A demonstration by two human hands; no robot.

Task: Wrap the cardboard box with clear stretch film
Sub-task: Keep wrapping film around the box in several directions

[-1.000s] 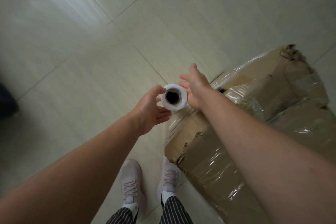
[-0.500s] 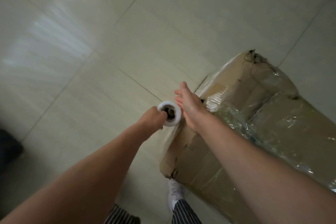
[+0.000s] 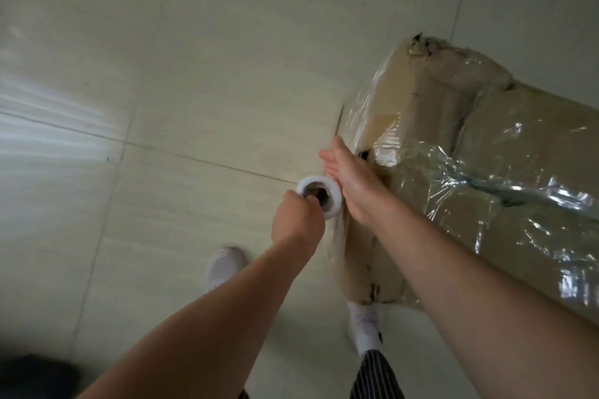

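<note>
The floor is laid in large pale tiles with thin grout lines, and a streak of glare crosses its left side. A worn cardboard box stands on it at the right, torn at the corners, with clear film shining over its top and side. One light shoe rests on bare tile, and the second shoe is just beside the box's near corner. A dark shape lies at the bottom left, too blurred to identify.

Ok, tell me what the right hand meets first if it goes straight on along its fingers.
Probably the tiled floor: the right hand points its straight fingers past the stretch film roll, with the cardboard box off to its right. Depth is unclear.
</note>
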